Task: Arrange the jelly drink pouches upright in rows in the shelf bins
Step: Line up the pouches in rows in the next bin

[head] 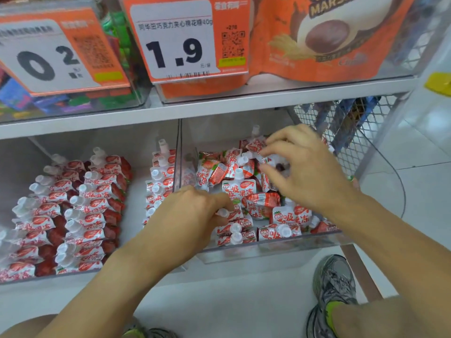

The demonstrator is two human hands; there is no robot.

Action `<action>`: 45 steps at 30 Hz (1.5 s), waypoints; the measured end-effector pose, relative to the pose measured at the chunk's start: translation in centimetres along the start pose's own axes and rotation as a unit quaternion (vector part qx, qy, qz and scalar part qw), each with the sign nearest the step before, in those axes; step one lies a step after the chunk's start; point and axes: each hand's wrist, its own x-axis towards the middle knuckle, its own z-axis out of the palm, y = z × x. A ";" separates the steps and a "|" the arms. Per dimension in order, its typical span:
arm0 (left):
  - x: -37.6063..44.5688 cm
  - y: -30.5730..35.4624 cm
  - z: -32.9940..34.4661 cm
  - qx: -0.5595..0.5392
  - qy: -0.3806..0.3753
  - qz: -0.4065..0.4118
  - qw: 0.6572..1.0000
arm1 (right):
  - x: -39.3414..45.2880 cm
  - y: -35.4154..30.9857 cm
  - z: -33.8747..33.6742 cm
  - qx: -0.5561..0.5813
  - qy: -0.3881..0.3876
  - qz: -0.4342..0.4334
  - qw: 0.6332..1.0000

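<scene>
Red-and-white jelly drink pouches with white caps fill two clear bins on the lower shelf. In the left bin [102,270] pouches stand upright in rows [92,203]. The right bin [268,250] holds a loose jumble of pouches [246,181]. My left hand [188,215] reaches into the right bin's front left corner, fingers curled round a pouch [228,213] by its cap. My right hand [302,164] hovers over the jumble at the bin's back right, blurred, fingers bent down among the pouches; whether it holds one is unclear.
A clear divider wall [179,152] separates the two bins. The upper shelf [219,103] overhangs, carrying price tags [175,37] and orange marshmallow bags [324,37]. A wire mesh side panel [341,128] stands at the right. My shoes [332,279] are on the white floor below.
</scene>
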 end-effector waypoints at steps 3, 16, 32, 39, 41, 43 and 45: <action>0.1 -0.1 0.1 0.002 0.001 0.003 1.000 | 0.3 -2.2 1.7 0.036 -0.068 -0.105 0.991; 0.0 0.2 -0.1 0.008 -0.012 -0.024 1.000 | 0.9 -0.9 -0.6 -0.005 0.122 -0.091 0.988; 1.0 0.9 -0.4 0.021 -0.035 -0.103 0.994 | -1.4 2.5 -3.8 -0.261 0.054 0.095 0.959; 2.5 -0.1 -1.2 -0.024 -0.045 -0.133 0.990 | -0.7 -1.4 0.5 0.024 -0.177 -0.033 0.983; 2.6 0.0 -1.1 -0.008 -0.044 -0.127 0.991 | -0.7 -1.6 2.6 -0.033 -0.309 -0.027 0.950; 2.6 -0.1 -0.9 0.003 -0.043 -0.125 0.991 | -0.3 -1.9 3.5 -0.087 -0.346 -0.004 0.934; 2.5 -0.2 -0.9 0.003 -0.040 -0.125 0.991 | 0.3 -2.1 3.8 -0.101 -0.340 -0.002 0.935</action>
